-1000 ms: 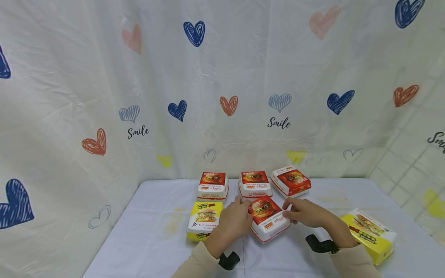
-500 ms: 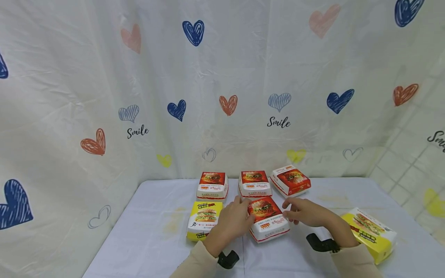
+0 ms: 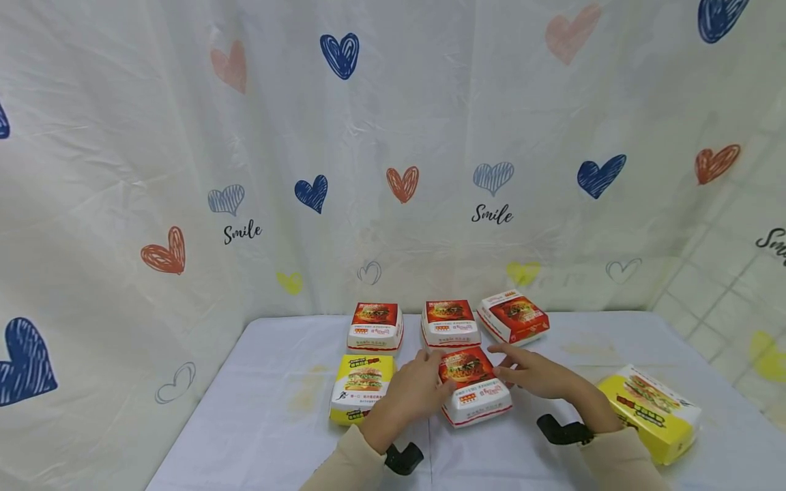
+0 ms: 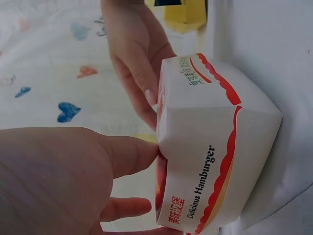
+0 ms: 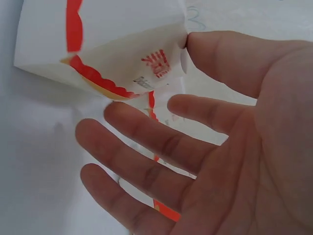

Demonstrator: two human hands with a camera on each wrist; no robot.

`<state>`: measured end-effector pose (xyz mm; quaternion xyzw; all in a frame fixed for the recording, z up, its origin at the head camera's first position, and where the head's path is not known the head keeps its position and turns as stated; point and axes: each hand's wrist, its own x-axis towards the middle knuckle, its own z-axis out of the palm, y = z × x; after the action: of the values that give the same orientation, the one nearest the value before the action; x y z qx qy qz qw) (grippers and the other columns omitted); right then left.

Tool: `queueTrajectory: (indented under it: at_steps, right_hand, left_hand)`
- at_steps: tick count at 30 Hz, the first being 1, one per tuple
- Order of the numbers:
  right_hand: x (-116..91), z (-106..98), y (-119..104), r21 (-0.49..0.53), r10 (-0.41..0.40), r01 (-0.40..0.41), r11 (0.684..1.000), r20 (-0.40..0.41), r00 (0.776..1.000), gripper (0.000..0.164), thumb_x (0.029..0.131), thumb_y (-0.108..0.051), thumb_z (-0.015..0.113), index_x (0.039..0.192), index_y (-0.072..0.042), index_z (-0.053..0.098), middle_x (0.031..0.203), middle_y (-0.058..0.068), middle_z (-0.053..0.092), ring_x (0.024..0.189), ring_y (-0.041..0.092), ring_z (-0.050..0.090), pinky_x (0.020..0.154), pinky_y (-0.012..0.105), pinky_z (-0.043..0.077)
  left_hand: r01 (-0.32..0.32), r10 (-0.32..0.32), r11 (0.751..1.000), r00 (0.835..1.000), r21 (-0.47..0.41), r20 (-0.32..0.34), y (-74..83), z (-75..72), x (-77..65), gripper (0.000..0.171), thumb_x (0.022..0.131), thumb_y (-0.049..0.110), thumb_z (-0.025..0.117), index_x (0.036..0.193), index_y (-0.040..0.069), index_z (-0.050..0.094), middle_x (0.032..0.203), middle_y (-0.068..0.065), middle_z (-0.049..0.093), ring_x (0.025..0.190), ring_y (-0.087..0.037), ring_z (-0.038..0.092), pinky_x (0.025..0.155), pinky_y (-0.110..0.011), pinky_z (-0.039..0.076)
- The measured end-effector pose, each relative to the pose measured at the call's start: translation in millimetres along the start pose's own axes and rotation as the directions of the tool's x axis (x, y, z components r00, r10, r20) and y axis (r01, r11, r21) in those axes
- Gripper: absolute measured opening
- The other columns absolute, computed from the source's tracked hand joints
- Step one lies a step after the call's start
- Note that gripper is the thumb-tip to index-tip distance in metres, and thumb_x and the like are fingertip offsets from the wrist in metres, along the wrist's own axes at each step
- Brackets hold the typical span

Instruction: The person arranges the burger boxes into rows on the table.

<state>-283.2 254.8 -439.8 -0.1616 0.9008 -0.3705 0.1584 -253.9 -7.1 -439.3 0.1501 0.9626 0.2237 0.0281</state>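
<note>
A red-and-white hamburger box [image 3: 474, 390] lies on the cloth-covered table between both hands. My left hand [image 3: 413, 390] is at its left side; in the left wrist view the thumb [image 4: 139, 155] touches the lid's edge and the fingers stay loosely extended. At the right side is my right hand [image 3: 535, 372]. Its thumb [image 5: 215, 51] meets the box's top edge in the right wrist view, while the other fingers spread out straight below. "Delicious Hamburger" is printed on the box's side wall [image 4: 205, 171]. A yellow-and-white burger box [image 3: 364, 390] sits just left of my left hand.
Behind stand three more red-and-white boxes: one at back left [image 3: 375, 329], one at back middle [image 3: 451, 325] and a turned one at back right [image 3: 514, 318]. Another yellow box [image 3: 653, 412] lies by my right forearm. A heart-print curtain [image 3: 430, 136] hangs behind the table.
The box between my hands has turned to sit straighter, its front edge now more level. My right hand has shifted slightly left along its right side. The other boxes stay put.
</note>
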Motion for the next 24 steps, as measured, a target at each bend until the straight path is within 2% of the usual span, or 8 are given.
queueTrajectory:
  at_steps: [7, 17, 24]
  right_hand:
    - [-0.9, -0.9, -2.3, -0.023, 0.034, -0.033, 0.999, 0.06, 0.998, 0.062, 0.1, -0.037, 0.064, 0.153, -0.012, 0.043, 0.102, 0.005, 0.064, 0.093, 0.023, 0.062, 0.079, 0.043, 0.052]
    - [-2.9, 1.4, -7.9, -0.039, 0.079, -0.076, 0.996, 0.093, 0.993, 0.07, 0.098, -0.04, 0.066, 0.157, -0.014, 0.039, 0.102, 0.006, 0.064, 0.093, 0.023, 0.06, 0.082, 0.045, 0.051]
    - [-3.3, 2.5, -9.2, -0.04, 0.082, -0.079, 0.996, 0.109, 0.991, 0.067, 0.097, -0.04, 0.068, 0.154, -0.015, 0.043, 0.099, 0.005, 0.064, 0.093, 0.022, 0.06, 0.082, 0.044, 0.051]
  left_hand:
    - [-0.011, 0.012, 1.0, 0.999, -0.021, 0.036, -1.8, -1.6, -0.1, 0.062, 0.097, 0.044, 0.067, 0.151, 0.021, 0.049, 0.14, -0.007, 0.057, 0.102, -0.022, 0.061, 0.091, -0.045, 0.055]
    - [-0.046, 0.044, 0.999, 0.995, 0.028, 0.089, -4.5, -9.2, -1.7, 0.058, 0.099, 0.044, 0.064, 0.15, 0.022, 0.05, 0.142, -0.003, 0.057, 0.112, -0.02, 0.06, 0.098, -0.045, 0.053]
    - [-0.028, 0.027, 1.0, 0.993, 0.003, 0.119, -5.2, -12.5, -1.4, 0.058, 0.097, 0.043, 0.066, 0.149, 0.023, 0.051, 0.144, -0.003, 0.057, 0.113, -0.02, 0.06, 0.099, -0.046, 0.053]
